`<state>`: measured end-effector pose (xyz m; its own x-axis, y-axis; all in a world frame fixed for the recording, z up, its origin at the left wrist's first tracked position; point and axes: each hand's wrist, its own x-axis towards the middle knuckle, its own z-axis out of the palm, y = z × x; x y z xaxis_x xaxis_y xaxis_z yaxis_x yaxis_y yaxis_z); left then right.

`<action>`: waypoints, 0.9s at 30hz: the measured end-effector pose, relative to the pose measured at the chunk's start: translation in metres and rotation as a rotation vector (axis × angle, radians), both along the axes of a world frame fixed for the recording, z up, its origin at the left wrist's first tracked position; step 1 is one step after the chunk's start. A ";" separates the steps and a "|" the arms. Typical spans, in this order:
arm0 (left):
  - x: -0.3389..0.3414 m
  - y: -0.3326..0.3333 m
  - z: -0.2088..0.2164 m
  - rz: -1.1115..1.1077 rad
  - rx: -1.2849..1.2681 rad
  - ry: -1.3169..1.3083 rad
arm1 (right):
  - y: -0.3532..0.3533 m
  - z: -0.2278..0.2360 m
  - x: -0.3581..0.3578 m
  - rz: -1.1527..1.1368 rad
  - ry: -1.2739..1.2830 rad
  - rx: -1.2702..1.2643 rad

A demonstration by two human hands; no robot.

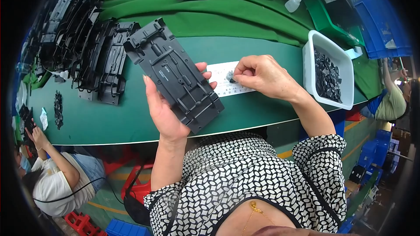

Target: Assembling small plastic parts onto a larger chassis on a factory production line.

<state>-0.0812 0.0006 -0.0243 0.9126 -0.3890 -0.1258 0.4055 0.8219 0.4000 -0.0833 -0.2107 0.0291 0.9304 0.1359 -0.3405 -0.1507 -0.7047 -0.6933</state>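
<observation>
My left hand is wrapped round a black plastic chassis plate, thumb along its left edge and fingertips showing at its right. The plate is tilted above the table, its moulded ribs and raised shapes facing up. Just right of it, my right hand is pinched over a white printed card lying on the table. Small dark bits show at the pinching fingertips; whether they are gripped or lie on the card is too small to tell.
A white bin of small black parts stands at the right. Stacked black chassis plates fill the left, with more on the green cloth at the back. A squeeze bottle lies there. Another person works at the lower left.
</observation>
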 end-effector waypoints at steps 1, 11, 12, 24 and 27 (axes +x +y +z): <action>0.000 0.000 0.000 -0.004 -0.010 0.000 | 0.001 0.001 0.001 0.001 0.001 -0.002; 0.000 0.000 0.000 -0.008 -0.019 0.009 | -0.003 -0.014 -0.002 0.049 -0.356 -0.034; 0.000 0.000 0.000 -0.003 -0.020 0.009 | -0.004 -0.016 -0.004 0.062 -0.459 -0.015; 0.001 -0.001 0.004 -0.018 -0.031 0.018 | -0.007 -0.037 -0.016 0.415 -0.823 -0.267; 0.001 -0.001 0.004 -0.022 -0.020 0.018 | -0.007 -0.034 -0.018 0.419 -0.762 -0.253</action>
